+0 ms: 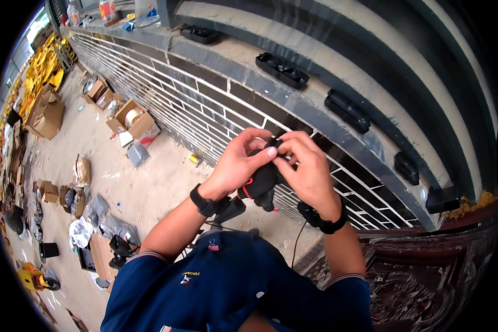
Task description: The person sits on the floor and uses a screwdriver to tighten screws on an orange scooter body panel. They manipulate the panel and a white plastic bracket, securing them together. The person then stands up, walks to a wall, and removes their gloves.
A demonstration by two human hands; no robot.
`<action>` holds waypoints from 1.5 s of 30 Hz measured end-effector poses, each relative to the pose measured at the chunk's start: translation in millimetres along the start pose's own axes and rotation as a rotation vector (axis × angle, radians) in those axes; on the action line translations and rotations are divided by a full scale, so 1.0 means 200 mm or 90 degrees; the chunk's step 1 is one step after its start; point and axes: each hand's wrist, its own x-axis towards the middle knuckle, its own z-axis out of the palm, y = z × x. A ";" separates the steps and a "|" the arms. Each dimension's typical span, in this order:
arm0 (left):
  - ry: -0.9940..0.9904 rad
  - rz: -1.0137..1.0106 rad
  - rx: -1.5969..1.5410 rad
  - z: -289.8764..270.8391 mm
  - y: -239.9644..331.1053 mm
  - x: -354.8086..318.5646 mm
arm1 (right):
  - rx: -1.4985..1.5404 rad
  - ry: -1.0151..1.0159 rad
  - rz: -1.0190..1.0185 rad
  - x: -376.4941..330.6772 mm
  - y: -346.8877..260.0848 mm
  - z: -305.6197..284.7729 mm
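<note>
Both hands meet in front of my chest at a black item with a red edge (262,178); it looks soft, and its kind is unclear. My left hand (237,161) pinches its upper end between thumb and fingers. Against it, my right hand (310,170) has its fingertips closed on the same dark upper end. The rest of the item hangs below the fingers. What exactly lies between the fingertips is too small and too covered to tell. Each wrist wears a black strap, with a black device (229,210) beside the left one.
Several black plastic cases (282,70) stand along the grey ledge (232,69) of the brick wall ahead. Bottles (108,12) are at its far left end. Open cardboard boxes (135,123), grey plastic bags and scraps litter the floor. A dark carved panel (420,276) is at right.
</note>
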 end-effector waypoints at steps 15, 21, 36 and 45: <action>-0.039 -0.036 0.057 -0.05 0.09 -0.10 | -0.209 0.124 -0.060 0.28 -0.06 -0.20; 0.001 0.012 0.040 -0.09 0.08 -0.10 | -0.221 0.099 -0.060 0.37 -0.11 -0.19; -0.060 0.039 -0.065 0.00 0.08 -0.02 | -0.266 0.268 -0.042 0.19 -0.11 -0.39; -0.029 -0.008 -0.058 -0.10 0.01 -0.02 | -0.450 0.202 0.051 0.25 0.03 -0.50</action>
